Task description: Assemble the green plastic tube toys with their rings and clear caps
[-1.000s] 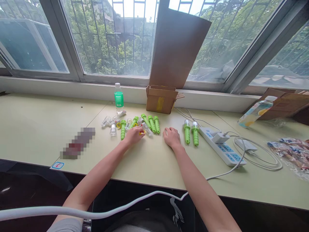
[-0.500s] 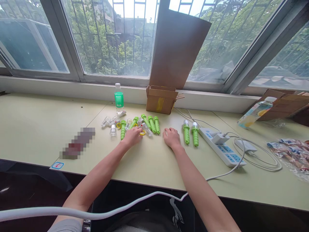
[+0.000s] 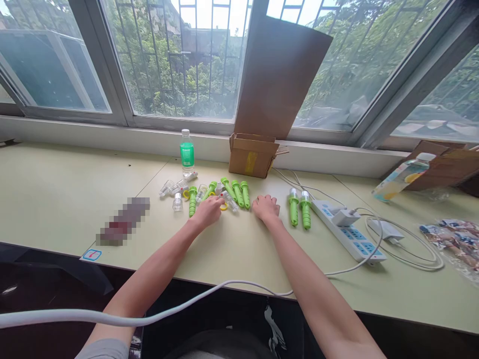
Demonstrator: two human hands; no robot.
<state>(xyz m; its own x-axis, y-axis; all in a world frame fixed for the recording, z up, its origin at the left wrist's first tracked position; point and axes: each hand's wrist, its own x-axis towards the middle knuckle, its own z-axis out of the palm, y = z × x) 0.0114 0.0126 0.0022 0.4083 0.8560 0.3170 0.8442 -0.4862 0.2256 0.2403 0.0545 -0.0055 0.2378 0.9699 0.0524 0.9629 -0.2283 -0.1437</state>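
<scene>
My left hand [image 3: 210, 211] rests low over the near edge of a group of plastic parts, its fingers curled and its fingertips beside a yellow ring [image 3: 223, 206]. What its fingers hold, if anything, is hidden. My right hand [image 3: 265, 207] lies on the tabletop with bent, slightly parted fingers and nothing visible in it. Between and behind the hands are several green ribbed tubes [image 3: 236, 193]. Clear ribbed caps [image 3: 166, 188] lie to their left, with another clear cap [image 3: 177, 202] upright. Right of my right hand, two green tubes with clear tops [image 3: 294, 209] lie side by side.
A water bottle with a green label [image 3: 187, 154] and a cardboard box [image 3: 250, 158] stand by the window. At right are a power strip [image 3: 350, 234] with cables, a leaning bottle [image 3: 404, 177] and bagged items [image 3: 454, 242]. A white cable [image 3: 149, 319] crosses in front.
The whole scene has shifted slightly right as the camera turned. Both hands stay in nearly the same places; the fingers of my left hand have shifted a little near the yellow ring.
</scene>
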